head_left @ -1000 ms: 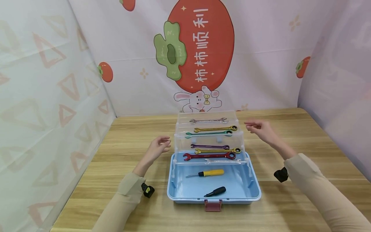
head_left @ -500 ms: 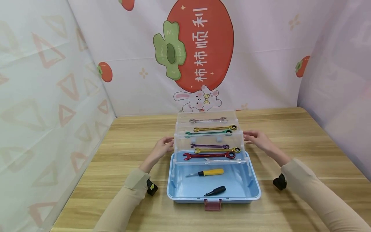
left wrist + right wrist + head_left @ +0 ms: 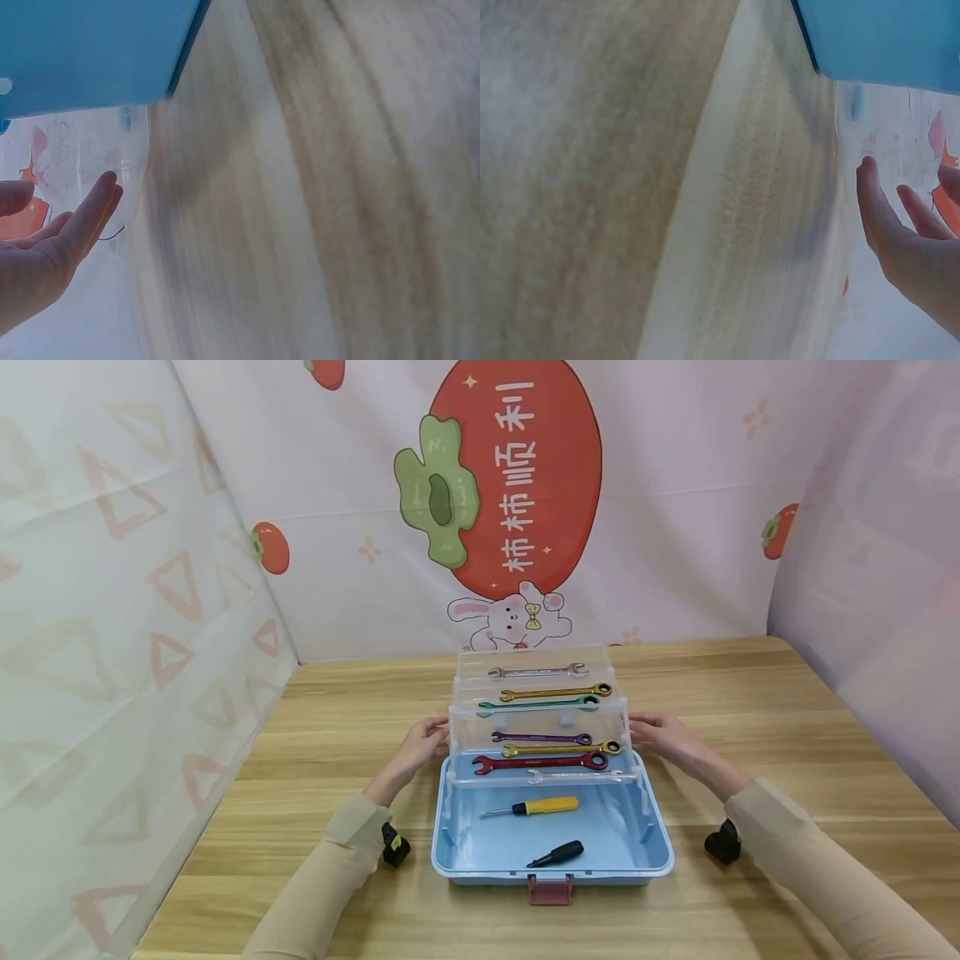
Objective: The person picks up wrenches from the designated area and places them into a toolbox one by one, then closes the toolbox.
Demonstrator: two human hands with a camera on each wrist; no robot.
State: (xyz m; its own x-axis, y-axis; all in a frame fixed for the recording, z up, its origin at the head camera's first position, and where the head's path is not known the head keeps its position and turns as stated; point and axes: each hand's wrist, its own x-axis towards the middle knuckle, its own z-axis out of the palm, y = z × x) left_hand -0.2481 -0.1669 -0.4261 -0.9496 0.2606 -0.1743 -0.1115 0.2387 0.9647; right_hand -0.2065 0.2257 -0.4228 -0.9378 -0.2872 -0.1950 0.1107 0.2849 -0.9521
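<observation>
A light-blue toolbox [image 3: 442, 860] stands open, with clear tiered trays [image 3: 542, 727] raised over its back half. My left hand [image 3: 417, 748] is at the left side of these trays, its fingertips at or very near the clear plastic. On the opposite side, my right hand [image 3: 667, 742] is at the trays' right edge in the same way. Both wrist views show fingers [image 3: 91, 214] held fairly straight beneath the blue box wall. On the trays lie several wrenches, among them a red wrench [image 3: 542, 763], a green wrench [image 3: 538, 704] and a purple wrench [image 3: 542, 737].
In the box bottom lie a yellow-handled screwdriver [image 3: 551, 805] and a black screwdriver [image 3: 558, 853]. A dark red latch [image 3: 550, 890] hangs at the front. The wooden table [image 3: 322, 727] ends at a printed cloth backdrop [image 3: 675, 527].
Both hands have come inward from beside the box to the sides of the trays; the right hand has also lowered. Over the last half second they have barely moved. Box and tools stay put.
</observation>
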